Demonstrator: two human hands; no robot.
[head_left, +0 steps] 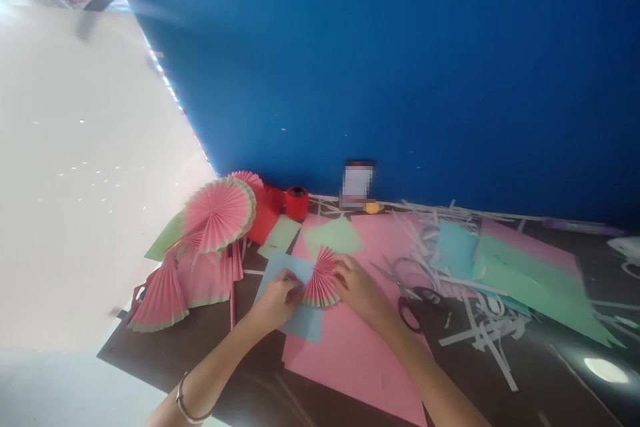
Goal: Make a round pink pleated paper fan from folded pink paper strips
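Note:
A small pink pleated paper fan (323,281) is spread between my two hands, over a light blue paper sheet (306,325) and a pink paper sheet (360,357). My left hand (280,295) has its fingers curled in a pinch at the fan's left edge; the fingertips are partly hidden. At the opposite edge, my right hand (353,281) pinches the folds between thumb and fingers. Scissors (410,293) with dark handles lie with blades apart, right of my right hand. A pale green paper piece (333,235) lies just behind the fan.
Finished pink fans with green edges (220,213) are piled at the left. A red tape roll (297,203) stands near the blue wall (380,67). White paper strips (483,333) are scattered at the right, beside green sheets (525,280). The dark table (240,360) ends at the left.

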